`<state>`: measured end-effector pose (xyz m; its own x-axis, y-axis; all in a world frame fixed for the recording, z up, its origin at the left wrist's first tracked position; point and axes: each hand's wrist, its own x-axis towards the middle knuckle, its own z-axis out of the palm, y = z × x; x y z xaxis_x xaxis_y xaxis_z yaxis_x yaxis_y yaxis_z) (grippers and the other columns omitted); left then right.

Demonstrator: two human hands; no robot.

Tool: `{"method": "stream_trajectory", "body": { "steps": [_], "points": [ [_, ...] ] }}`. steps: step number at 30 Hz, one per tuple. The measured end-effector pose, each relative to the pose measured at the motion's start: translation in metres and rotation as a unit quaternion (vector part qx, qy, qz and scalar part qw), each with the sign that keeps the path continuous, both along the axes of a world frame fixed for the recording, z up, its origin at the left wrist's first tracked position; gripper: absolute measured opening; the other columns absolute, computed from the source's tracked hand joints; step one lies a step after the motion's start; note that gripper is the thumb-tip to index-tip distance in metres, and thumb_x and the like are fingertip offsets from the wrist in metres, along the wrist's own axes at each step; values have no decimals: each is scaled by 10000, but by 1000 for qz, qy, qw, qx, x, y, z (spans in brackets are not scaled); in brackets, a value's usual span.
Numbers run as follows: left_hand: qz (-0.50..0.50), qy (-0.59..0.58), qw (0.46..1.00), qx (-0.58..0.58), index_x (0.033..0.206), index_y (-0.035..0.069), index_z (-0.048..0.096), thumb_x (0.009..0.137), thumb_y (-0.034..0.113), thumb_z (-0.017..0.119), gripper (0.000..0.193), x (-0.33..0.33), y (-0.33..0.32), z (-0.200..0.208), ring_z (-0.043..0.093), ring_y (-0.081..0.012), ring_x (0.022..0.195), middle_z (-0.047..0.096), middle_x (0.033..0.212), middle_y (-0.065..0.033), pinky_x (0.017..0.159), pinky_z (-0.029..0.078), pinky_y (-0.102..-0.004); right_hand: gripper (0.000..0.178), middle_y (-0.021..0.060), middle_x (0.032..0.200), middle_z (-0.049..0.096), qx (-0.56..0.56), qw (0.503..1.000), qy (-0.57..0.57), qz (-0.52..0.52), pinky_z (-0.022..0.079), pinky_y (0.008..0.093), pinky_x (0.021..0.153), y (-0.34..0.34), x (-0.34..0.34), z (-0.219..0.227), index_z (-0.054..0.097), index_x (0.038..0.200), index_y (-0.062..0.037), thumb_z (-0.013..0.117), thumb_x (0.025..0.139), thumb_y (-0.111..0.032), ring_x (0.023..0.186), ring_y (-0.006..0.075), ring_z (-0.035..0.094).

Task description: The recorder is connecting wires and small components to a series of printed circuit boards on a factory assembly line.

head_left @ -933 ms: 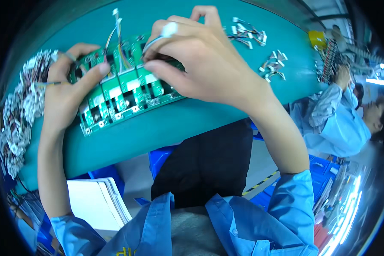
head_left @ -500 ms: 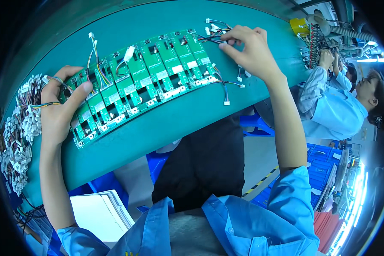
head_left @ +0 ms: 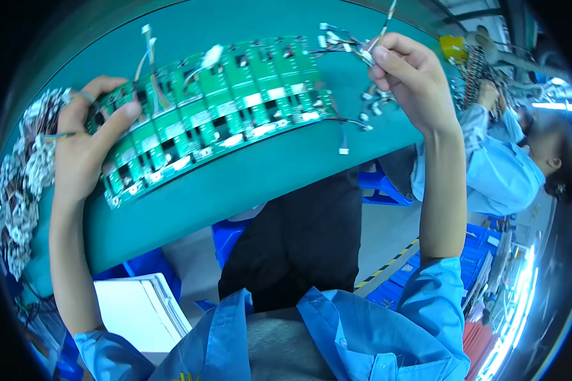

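Green circuit board (head_left: 211, 105), long, made up of side-by-side strips, sits slantwise over the teal counter (head_left: 254, 171), left end nearer the person. Left hand (head_left: 84, 145) has that end: grip closed round it, thumb on the face, index finger along the far edge, other fingers hidden. Right hand (head_left: 417, 82) is past the board's right end, off the board, raised; grip pinches a thin cable (head_left: 367, 58) by its white plug between thumb and fingers, wires pointing up and away.

Two white plugs (head_left: 149, 34) stand up on wires from the board near the left thumb. White connector (head_left: 212, 57) sticks up around mid-board, blurred. Loose bundle (head_left: 334, 40) lies beyond the board's far right corner, more loose plugs (head_left: 375, 105) below the right hand. Forked lead (head_left: 344, 134) at the right end, plugs on the counter.

Big heap (head_left: 19, 197) of white-plugged wires left of the left hand. Co-worker in blue sleeve (head_left: 489, 174) far right, hand by a wire row. Paper stack (head_left: 130, 311) below the counter; blue stool (head_left: 378, 187) beside the black trousers (head_left: 292, 241).
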<state>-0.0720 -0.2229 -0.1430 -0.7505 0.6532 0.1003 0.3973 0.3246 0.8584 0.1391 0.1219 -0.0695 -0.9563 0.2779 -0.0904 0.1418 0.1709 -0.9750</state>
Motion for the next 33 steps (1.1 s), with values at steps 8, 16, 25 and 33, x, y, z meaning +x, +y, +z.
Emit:
{"method": "stream_trajectory", "body": {
  "steps": [8,16,25,33],
  "points": [
    [7,-21,1000,-11,1164,79,692,830,341,794,437,9,10,11,614,-93,663,615,773,-37,556,452,-182,62,39,817,593,266,950,110,124,373,280,803,-87,-53,-12,639,925,-50,641,892,-103,718,170,510],
    [18,-36,999,-1,1194,88,679,843,363,773,456,15,11,12,609,-88,638,605,742,-27,534,430,-168,29,30,743,552,481,840,149,202,370,294,784,-93,-71,-20,625,890,-50,630,877,-76,668,192,467],
    [30,-100,994,38,1239,60,643,890,278,724,419,15,8,2,582,-45,584,658,778,-10,502,397,-135,27,28,706,541,304,940,107,115,380,297,760,-106,-71,-39,620,858,-57,644,857,-44,639,206,457],
    [46,-137,989,15,1256,68,637,890,308,734,448,17,13,8,655,-79,657,689,857,-60,539,476,-148,73,26,740,578,394,900,156,100,380,310,785,-105,-67,-47,614,842,-68,661,820,-17,644,204,457]
  ]
}}
